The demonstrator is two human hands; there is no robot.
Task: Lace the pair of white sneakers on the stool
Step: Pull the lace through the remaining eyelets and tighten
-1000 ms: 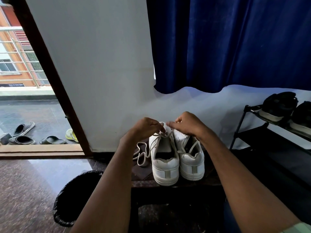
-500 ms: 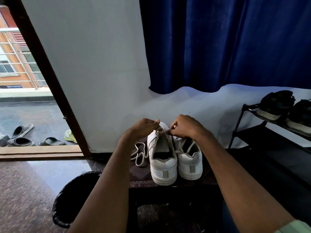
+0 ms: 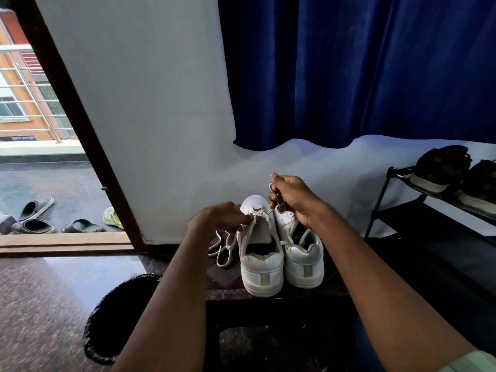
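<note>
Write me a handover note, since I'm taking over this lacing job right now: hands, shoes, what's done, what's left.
Left hand pinches the lace at the left sneaker, near its front eyelets.
Right hand grips the lace's other end, pulled up above the shoes.
Both sneakers stand heels toward you on the stool; slack lace loops lie left of them.
Done: only the first crossings.
Left: the remaining eyelets, then the right sneaker, which looks unthreaded.

- Left hand [image 3: 218, 217]: bare, forearm uncovered, no ring or watch seen.
- Right hand [image 3: 295, 200]: bare; pale green sleeve edge [image 3: 472, 362] well behind it, near the elbow.
</note>
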